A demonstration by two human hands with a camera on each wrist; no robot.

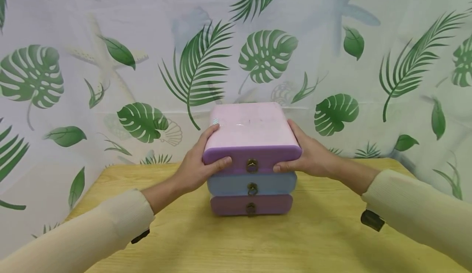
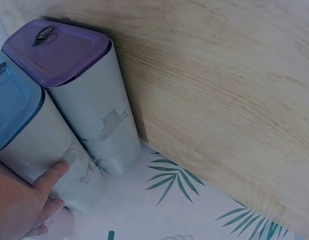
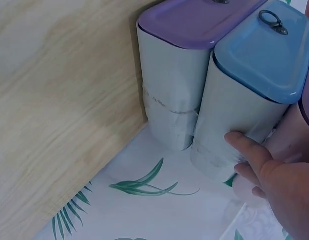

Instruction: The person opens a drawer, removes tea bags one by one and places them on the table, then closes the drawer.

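A three-tier drawer box (image 1: pixel 250 129) stands on the table, with a pale pink top and a ring pull on each drawer front. The upper front (image 1: pixel 237 156) is purple, the middle front (image 1: pixel 273 184) light blue, the lower front (image 1: pixel 230 205) purple. My left hand (image 1: pixel 193 164) grips the top tier's left side, its thumb on the purple front. My right hand (image 1: pixel 313 154) holds the same tier from the right, its thumb also on the front. In the wrist views, fingers of the left hand (image 2: pixel 19 205) and right hand (image 3: pixel 287 185) touch the pale side walls.
The box rests on a yellow wooden table (image 1: pixel 236 244). Close behind hangs a white cloth (image 1: pixel 228 80) printed with green leaves. Worn tape marks (image 2: pixel 112 120) show on the lower tier's side.
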